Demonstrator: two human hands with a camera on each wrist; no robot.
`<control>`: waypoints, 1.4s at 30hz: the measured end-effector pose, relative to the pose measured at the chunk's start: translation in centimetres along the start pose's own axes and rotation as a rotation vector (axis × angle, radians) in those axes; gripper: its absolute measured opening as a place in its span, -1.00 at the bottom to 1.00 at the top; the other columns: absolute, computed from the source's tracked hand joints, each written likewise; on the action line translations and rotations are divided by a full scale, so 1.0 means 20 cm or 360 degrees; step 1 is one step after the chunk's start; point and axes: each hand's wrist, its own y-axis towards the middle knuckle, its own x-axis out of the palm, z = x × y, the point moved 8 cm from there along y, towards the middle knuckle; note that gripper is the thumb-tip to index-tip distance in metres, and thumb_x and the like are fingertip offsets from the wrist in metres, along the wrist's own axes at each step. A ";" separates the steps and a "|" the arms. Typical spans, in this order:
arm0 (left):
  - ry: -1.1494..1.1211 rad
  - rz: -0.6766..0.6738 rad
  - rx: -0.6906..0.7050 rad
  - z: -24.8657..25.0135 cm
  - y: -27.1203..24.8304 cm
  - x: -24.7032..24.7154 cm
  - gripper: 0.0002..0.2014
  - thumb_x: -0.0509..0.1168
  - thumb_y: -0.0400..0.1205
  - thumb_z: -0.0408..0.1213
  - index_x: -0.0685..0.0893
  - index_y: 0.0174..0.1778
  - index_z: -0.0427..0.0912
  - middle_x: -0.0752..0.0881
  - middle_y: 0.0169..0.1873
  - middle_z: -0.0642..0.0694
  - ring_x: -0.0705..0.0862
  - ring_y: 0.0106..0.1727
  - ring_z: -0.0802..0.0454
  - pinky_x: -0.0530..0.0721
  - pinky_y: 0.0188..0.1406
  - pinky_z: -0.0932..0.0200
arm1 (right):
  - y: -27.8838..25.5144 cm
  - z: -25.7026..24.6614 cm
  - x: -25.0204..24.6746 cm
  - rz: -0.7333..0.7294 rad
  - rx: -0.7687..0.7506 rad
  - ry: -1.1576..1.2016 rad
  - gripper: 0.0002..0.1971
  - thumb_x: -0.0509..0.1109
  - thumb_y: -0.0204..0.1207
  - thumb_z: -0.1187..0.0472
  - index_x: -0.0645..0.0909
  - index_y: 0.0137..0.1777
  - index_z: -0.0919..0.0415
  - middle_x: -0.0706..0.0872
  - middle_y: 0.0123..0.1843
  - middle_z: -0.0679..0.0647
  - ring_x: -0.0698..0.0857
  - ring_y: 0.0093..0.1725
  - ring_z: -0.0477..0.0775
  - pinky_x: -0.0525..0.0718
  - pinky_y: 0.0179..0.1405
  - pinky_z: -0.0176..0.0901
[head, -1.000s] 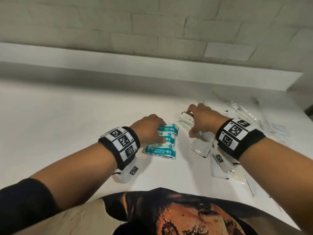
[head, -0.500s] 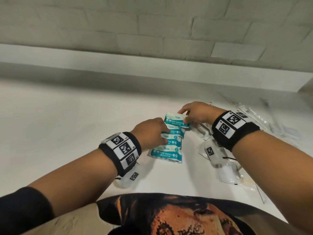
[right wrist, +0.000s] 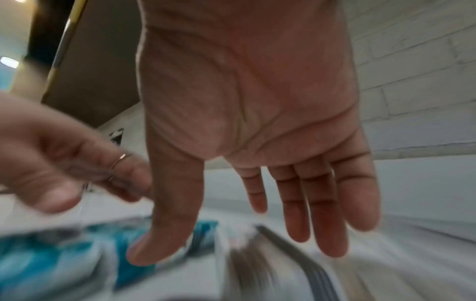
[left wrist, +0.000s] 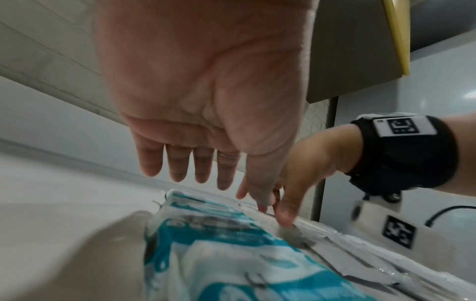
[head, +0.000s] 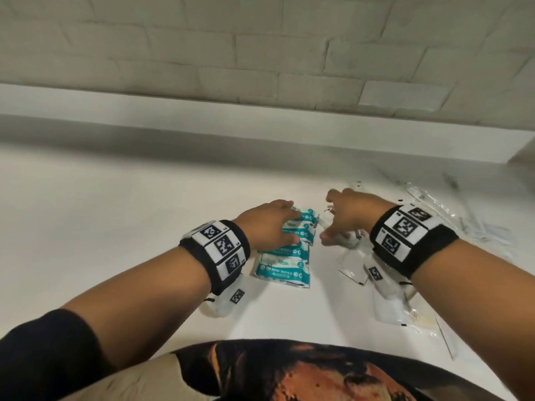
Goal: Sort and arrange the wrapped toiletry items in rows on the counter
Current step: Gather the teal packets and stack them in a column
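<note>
Several teal-and-white mini wipes packs lie in a column on the white counter. My left hand rests flat over the far packs, its fingers straight above the wipes packs. My right hand hovers just right of the column with spread, straight fingers and holds nothing. Its thumb is close to a clear packet beside the blurred wipes packs.
White and clear sachets lie scattered under my right wrist, with more flat sachets nearer me. Long clear-wrapped items lie at the far right. A raised ledge and a brick wall back the counter.
My right hand has let go of the teal pack it set at the far end of the column and moved right. My left hand slid forward along the column.
</note>
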 end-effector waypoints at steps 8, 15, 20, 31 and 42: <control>0.0228 -0.0081 -0.0124 -0.03 0.04 0.01 -0.39 0.13 0.66 0.20 0.30 0.62 0.08 0.23 0.65 0.06 0.29 0.61 0.03 0.35 0.54 -0.03 | 0.02 0.16 0.07 -0.0194 0.0027 0.0888 -0.78 0.49 0.48 0.23 0.67 0.11 0.21 0.77 -0.03 0.17 0.73 -0.19 0.09 0.73 -0.17 -0.10; 0.0297 -0.0038 -0.0104 -0.04 0.05 0.03 -0.36 0.29 0.61 0.10 0.32 0.61 0.06 0.26 0.64 0.05 0.31 0.60 0.03 0.35 0.54 0.00 | 0.11 0.33 -0.02 0.0253 0.0244 0.0531 -0.75 0.27 0.61 0.20 0.74 0.12 0.23 0.77 0.14 0.14 0.73 0.11 0.16 0.66 0.08 -0.13; 0.0251 -0.0017 -0.0120 -0.04 0.06 0.02 -0.35 0.33 0.58 0.09 0.35 0.60 0.06 0.29 0.62 0.05 0.34 0.57 0.02 0.40 0.50 0.01 | 0.10 0.24 0.06 0.0133 0.0200 0.0397 -0.39 0.51 0.40 0.04 0.49 0.46 0.11 0.60 0.37 0.03 0.59 0.32 0.09 0.60 0.22 -0.06; 0.0193 -0.0013 -0.0122 -0.04 0.04 0.01 -0.42 0.35 0.56 0.06 0.46 0.52 0.06 0.39 0.55 0.02 0.49 0.44 -0.01 0.55 0.33 0.01 | 0.27 -0.20 -0.14 0.0279 -0.0242 0.0494 -0.52 0.53 0.46 0.21 0.61 0.40 0.15 0.69 0.35 0.05 0.64 0.31 0.07 0.55 0.33 -0.10; 0.0188 0.0004 -0.0063 -0.02 0.03 0.00 -0.34 0.35 0.55 0.11 0.37 0.58 0.04 0.32 0.60 0.01 0.45 0.48 -0.02 0.51 0.38 0.02 | 0.29 -0.23 -0.08 0.0170 -0.0317 0.0539 -0.63 0.38 0.55 0.38 0.67 0.34 0.14 0.73 0.32 0.00 0.69 0.26 -0.02 0.61 0.34 -0.12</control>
